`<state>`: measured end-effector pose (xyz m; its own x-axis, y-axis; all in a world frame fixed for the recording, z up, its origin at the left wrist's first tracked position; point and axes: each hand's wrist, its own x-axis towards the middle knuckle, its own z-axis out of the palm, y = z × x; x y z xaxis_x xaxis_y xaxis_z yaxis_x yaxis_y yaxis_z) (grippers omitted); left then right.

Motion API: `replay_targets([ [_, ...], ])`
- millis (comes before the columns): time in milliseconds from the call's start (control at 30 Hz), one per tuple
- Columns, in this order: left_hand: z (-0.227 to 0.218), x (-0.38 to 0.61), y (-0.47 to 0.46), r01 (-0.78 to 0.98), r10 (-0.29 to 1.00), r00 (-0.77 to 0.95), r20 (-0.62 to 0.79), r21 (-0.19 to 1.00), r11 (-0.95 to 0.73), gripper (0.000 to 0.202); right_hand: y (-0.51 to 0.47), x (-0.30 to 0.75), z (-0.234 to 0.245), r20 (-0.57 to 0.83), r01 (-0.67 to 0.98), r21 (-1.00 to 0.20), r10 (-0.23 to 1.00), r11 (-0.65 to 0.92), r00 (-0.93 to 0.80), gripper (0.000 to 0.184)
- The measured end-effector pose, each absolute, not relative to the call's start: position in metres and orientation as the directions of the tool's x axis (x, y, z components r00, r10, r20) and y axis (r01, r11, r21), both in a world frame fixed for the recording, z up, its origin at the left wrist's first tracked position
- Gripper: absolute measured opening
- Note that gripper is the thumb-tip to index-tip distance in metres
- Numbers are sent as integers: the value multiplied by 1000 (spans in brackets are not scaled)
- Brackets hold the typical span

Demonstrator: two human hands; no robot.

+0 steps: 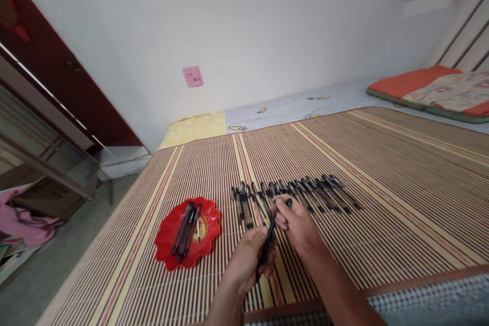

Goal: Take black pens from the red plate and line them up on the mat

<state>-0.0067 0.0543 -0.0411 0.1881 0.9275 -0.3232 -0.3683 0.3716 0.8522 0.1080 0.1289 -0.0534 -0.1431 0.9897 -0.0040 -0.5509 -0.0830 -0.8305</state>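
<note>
In front of me, my left hand is closed around a black pen, which slants up towards my right hand. My right hand is closed too, its fingertips pinched near the pen's upper end. A short dark piece, which looks like a pen cap, sticks out by its index finger; its other end is hidden. Just beyond both hands lies a row of black-capped, clear-barrelled pens. To the left, a red scalloped plate bears several pens and a thin white refill-like stick.
A striped bamboo mat covers the bed. A folded orange and floral quilt lies at the back right. Behind is a white wall with a pink note. Beyond the bed's left edge, the floor holds a cardboard box.
</note>
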Motion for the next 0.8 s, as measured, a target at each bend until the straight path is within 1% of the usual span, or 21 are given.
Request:
replay_targets([
  [67, -42, -11, 54, -270, 925, 207, -318, 890, 367, 47, 136, 117, -51, -2, -574, -818, 998, -35, -57, 32],
  [133, -43, -21, 54, -131, 925, 228, -303, 932, 338, 47, 144, 132, -48, -3, -607, -795, 999, 23, 42, 33],
  [200, -42, -33, 55, -16, 926, 238, -294, 952, 307, 45, 153, 150, -44, -4, -629, -772, 988, 95, 153, 35],
  [267, -39, -42, 57, 14, 947, 168, -274, 961, 276, 42, 158, 165, -42, -3, -636, -756, 970, 156, 241, 35],
  [333, -35, -43, 59, -14, 976, 29, -217, 976, 218, 42, 159, 169, -41, -4, -645, -743, 962, 179, 272, 36],
  [400, -31, -38, 61, -50, 985, -78, -156, 987, 153, 44, 155, 162, -41, -11, -658, -739, 973, 147, 231, 35],
  [433, -30, -33, 61, -69, 985, -98, -140, 989, 133, 45, 151, 155, -42, -16, -663, -739, 981, 120, 195, 35],
  [533, -30, -19, 61, -117, 986, -82, -142, 984, 132, 42, 140, 132, -42, -22, -657, -753, 996, 42, 89, 34],
  [633, -34, -14, 60, -164, 983, -87, -162, 976, 146, 37, 133, 119, -42, -24, -630, -776, 1000, -8, 17, 32],
  [700, -37, -14, 60, -197, 982, -86, -171, 969, 151, 37, 131, 118, -41, -20, -623, -781, 999, -41, -40, 31],
  [800, -38, -15, 59, -264, 977, -25, -211, 944, 198, 40, 132, 124, -39, -2, -611, -787, 991, -83, -133, 30],
])
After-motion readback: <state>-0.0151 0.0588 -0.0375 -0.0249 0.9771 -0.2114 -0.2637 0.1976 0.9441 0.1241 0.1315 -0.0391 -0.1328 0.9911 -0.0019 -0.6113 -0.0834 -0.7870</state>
